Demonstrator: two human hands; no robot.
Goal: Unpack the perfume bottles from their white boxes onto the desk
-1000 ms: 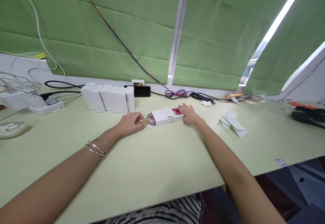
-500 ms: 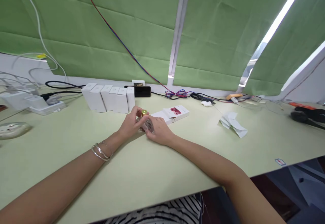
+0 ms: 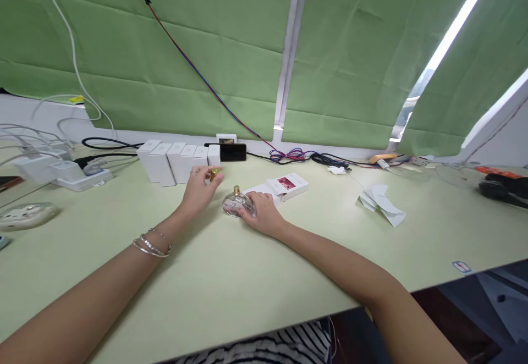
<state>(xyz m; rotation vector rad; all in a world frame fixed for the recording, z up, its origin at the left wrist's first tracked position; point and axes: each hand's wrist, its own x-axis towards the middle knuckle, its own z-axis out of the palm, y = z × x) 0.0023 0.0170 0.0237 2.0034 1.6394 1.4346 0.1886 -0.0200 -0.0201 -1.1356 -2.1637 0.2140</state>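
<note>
My left hand (image 3: pixel 201 186) pinches a little gold cap (image 3: pixel 215 171). My right hand (image 3: pixel 262 215) curls around the round glass bottle (image 3: pixel 236 204), which stands on the desk (image 3: pixel 231 276) between my hands.

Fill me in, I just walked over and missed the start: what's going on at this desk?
A person seated at the pale green table is handling a small round glass perfume bottle. The right hand steadies the bottle, which stands upright on the table, while the left hand holds its gold cap lifted off to the side. An opened white carton lies just behind the bottle, and a row of closed white boxes stands further back on the left.
</note>
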